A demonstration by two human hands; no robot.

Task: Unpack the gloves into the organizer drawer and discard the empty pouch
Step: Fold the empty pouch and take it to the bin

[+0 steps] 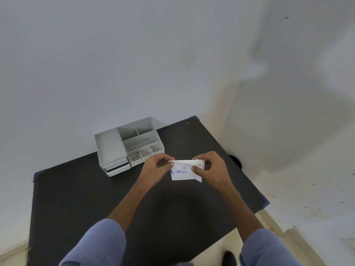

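A small white pouch (185, 172) printed "100 pieces" in blue hangs above the black table (80, 196). My left hand (158, 166) pinches its top left corner and my right hand (210, 167) pinches its top right edge. The pouch's upper rim is stretched between the two hands. No gloves are visible. The grey organizer (126, 144) stands at the table's far edge, just left of my left hand. It has open compartments on top and two small drawers (117, 167) at its lower left front; the lower one is slightly out.
White walls rise behind and to the right of the table. A dark round object (235, 160) lies on the floor past the table's right edge. Pale floor shows right of the table and below it, with a dark shoe (228, 258) at the bottom.
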